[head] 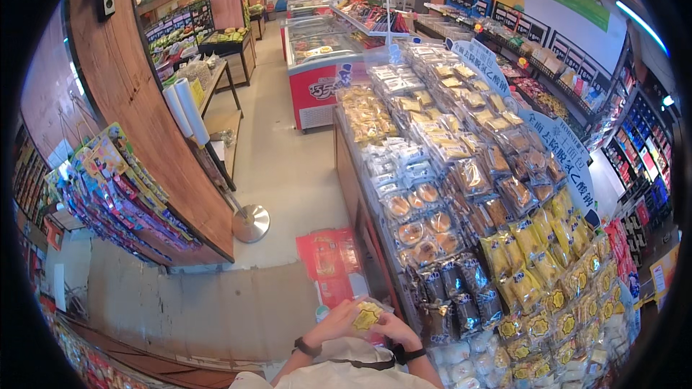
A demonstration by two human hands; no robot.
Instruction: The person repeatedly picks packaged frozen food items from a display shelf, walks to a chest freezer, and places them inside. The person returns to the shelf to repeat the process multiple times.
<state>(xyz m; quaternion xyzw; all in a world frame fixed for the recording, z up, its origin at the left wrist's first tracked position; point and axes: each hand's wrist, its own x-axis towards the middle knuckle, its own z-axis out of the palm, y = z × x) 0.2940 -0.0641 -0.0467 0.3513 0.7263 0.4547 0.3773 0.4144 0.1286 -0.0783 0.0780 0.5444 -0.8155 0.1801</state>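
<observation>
Both hands are in front of my body, low in the head view. My left hand grips one side of a clear plastic snack package that bears a yellow star-shaped label with writing. On the other side my right hand holds it, fingers at the label's edge. What is inside the package is hard to make out. Just right of my hands lies a sloping display of packaged breads. Dark-wrapped packs are nearest, and packs with similar yellow star labels lie farther right.
A wooden pillar hung with colourful packets stands left, with a round metal stand base beside it. Ahead, a red-sided chest freezer lines the aisle. A red printed mat lies on the floor.
</observation>
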